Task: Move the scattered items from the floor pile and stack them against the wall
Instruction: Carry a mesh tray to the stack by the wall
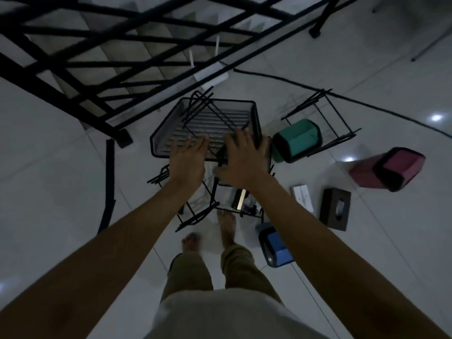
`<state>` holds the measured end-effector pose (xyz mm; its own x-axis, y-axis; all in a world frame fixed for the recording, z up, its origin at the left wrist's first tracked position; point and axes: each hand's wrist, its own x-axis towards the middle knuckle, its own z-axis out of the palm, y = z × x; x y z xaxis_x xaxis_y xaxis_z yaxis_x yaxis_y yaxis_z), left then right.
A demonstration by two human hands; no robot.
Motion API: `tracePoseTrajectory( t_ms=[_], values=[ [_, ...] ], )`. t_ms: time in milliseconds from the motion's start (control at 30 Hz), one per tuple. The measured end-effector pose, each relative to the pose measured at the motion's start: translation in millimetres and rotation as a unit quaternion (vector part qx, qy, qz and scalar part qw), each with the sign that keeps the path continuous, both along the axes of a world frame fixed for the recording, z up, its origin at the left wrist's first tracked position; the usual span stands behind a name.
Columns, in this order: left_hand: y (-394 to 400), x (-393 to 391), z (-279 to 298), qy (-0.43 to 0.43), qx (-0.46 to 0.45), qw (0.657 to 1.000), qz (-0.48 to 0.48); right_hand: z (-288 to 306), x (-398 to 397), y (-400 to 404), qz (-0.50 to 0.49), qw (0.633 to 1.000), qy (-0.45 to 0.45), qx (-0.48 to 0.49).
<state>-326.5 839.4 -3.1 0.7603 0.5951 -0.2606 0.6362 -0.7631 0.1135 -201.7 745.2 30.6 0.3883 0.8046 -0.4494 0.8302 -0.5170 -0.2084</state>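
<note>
A black mesh tray [171, 133] lies on the tiled floor beside the stair railing [97, 57], with a folded black wire frame [212, 111] lying in it. My left hand [188, 160] reaches over the tray's near edge with straight fingers. My right hand [241, 160] lies spread over the tray's near right corner, thumb out to the left. More black wire racks [195, 214] lie under my wrists. Scattered to the right are a green bin [297, 140] inside another wire rack [325, 111], a pink bin [389, 170] and a blue bin [276, 248].
A dark tissue box [335, 209] and a white flat piece [302, 196] lie at the right. A white router [210, 74] sits by the railing, and a black cable [342, 99] crosses the floor. A black strip [108, 187] lies at the left. My bare feet stand just behind the racks.
</note>
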Motion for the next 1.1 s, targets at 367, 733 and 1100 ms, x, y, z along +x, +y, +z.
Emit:
tracePoseTrajectory(
  t_ms=[367, 733, 1100],
  values=[
    [-34.2, -43.8, 68.3, -0.120, 0.072, 0.985, -0.103, 57.9, -65.3, -48.7, -0.048, 0.995, -0.078, 0.042],
    [-119.3, -44.9, 106.9, -0.027, 0.047, 0.932, -0.359, 75.0, -128.0, -192.5, -0.221, 0.967, -0.117, 0.049],
    [-325.3, -46.7, 125.1, -0.071, 0.056, 0.767, -0.635, 95.8, -234.2, -415.7, -0.478, 0.864, -0.159, 0.006]
  ],
)
